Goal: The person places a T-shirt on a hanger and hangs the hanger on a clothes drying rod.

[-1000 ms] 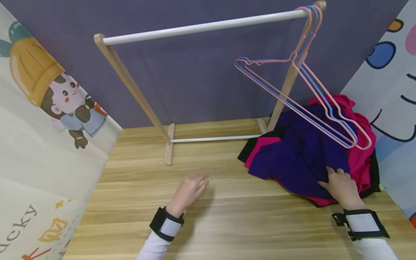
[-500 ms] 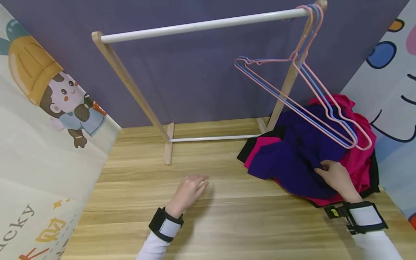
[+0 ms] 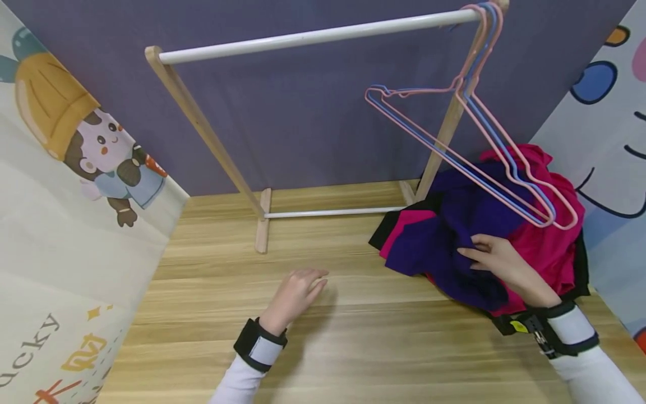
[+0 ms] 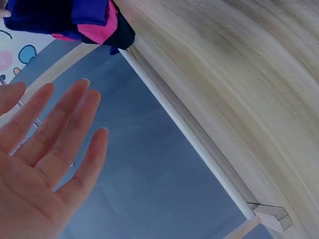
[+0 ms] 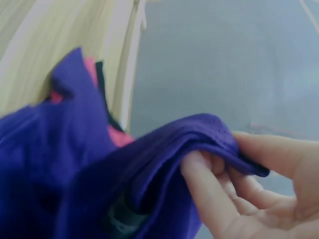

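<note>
In the head view, a purple shirt [image 3: 416,247] lies crumpled on top of a pile, over pink clothes [image 3: 557,247] and black clothes [image 3: 581,275]. My right hand [image 3: 507,269] pinches a raised fold of the shirt near the pile's front. The right wrist view shows the folded purple cloth [image 5: 75,179] held between thumb and fingers of that hand [image 5: 259,199], with a dark patch visible inside. Over the wooden surface, left of the pile, my left hand [image 3: 298,294] is held apart from everything. Its fingers [image 4: 75,114] are loosely extended and hold nothing in the left wrist view.
A clothes rack with a white top bar [image 3: 323,36] and wooden legs [image 3: 207,132] stands behind. Pink and blue hangers [image 3: 499,22] hang at its right end, above the pile. Printed walls flank both sides, and a low white rail [image 3: 333,212] joins the legs.
My right hand has moved left and up from the pile's front, drawing a fold of the purple shirt along and uncovering more pink cloth. The left hand has hardly moved.
</note>
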Motion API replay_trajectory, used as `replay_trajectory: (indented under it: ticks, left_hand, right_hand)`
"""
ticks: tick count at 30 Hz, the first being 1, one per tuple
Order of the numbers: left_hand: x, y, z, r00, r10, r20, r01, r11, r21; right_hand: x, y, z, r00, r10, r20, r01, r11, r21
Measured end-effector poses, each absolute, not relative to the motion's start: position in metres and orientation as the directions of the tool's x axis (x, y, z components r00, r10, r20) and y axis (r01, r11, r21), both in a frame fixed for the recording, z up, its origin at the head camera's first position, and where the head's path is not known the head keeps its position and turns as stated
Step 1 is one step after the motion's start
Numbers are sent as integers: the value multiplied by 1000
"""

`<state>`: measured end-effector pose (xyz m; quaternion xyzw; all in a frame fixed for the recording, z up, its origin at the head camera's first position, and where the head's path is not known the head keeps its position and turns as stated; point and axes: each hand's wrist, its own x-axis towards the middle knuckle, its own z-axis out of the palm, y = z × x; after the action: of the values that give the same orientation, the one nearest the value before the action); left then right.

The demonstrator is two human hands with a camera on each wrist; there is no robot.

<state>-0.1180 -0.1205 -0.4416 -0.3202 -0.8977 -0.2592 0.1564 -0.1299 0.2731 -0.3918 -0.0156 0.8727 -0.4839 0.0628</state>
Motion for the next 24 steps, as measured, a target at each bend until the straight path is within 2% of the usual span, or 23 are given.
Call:
replay_trajectory:
  ticks: [6, 12, 24]
  left_hand:
    - [-118, -116, -438, -721, 503, 477, 682, 638, 358]
    - [-120, -108, -431, -695, 521, 495, 709, 612, 351]
    - [-130, -85, -407, -640, 563, 523, 763, 547, 345]
  right_hand:
    - [-130, 252, -373, -978, -180, -107, 4, 497, -868]
    - [-132, 232, -361, -974, -209, -86, -23, 470, -882]
    - [-132, 200, -339, -937, -348, -21, -184, 545, -818]
